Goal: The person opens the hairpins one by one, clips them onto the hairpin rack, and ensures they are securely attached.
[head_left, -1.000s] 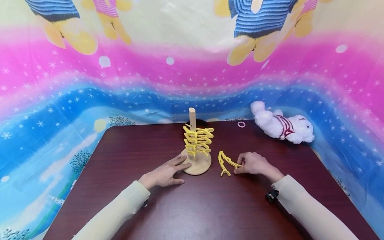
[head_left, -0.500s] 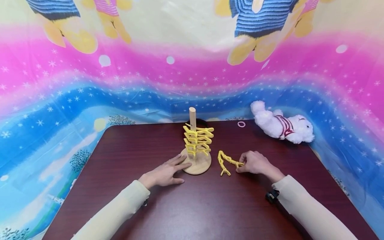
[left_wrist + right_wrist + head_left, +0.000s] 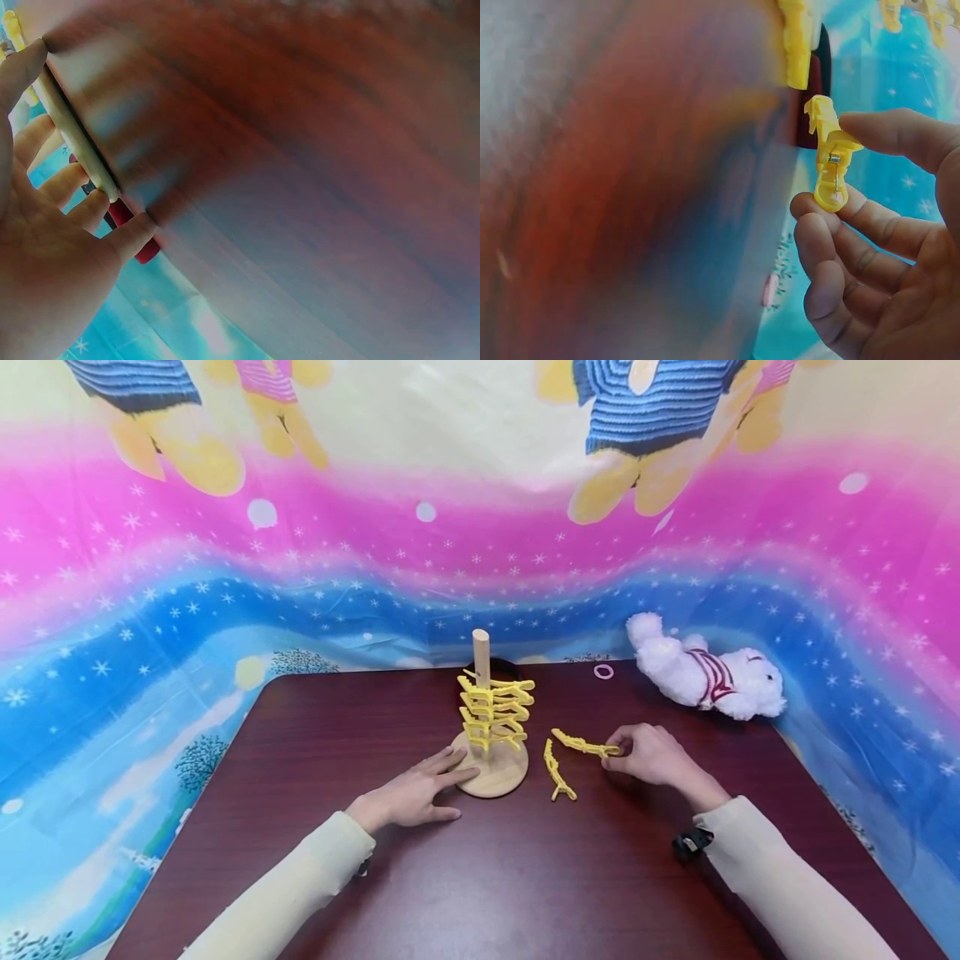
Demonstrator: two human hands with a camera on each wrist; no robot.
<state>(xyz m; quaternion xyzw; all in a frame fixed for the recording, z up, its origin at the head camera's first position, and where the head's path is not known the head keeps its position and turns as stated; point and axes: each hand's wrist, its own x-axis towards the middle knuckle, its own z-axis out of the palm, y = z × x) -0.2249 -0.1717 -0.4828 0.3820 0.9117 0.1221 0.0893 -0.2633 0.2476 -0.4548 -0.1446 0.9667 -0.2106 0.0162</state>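
Observation:
My right hand pinches one yellow alligator hair clip by its handle end, its long jaw pointing left. In the right wrist view the thumb and curled fingers hold that clip, and its small spring shows. A second yellow clip lies on the table close by. Several more yellow clips are stacked along an upright wooden post on a round wooden base. With fingers spread, my left hand rests on the base's left edge; in the left wrist view, fingertips touch the rim.
A white stuffed animal with a striped garment lies at the back right of the dark red table. Left of it is a small pink ring. Behind the post sits a dark round object. A printed cloth surrounds the table.
My right hand has drawn its clip back and to the right, apart from the other clip, whose tip it overlapped before. My left hand stays on the base.

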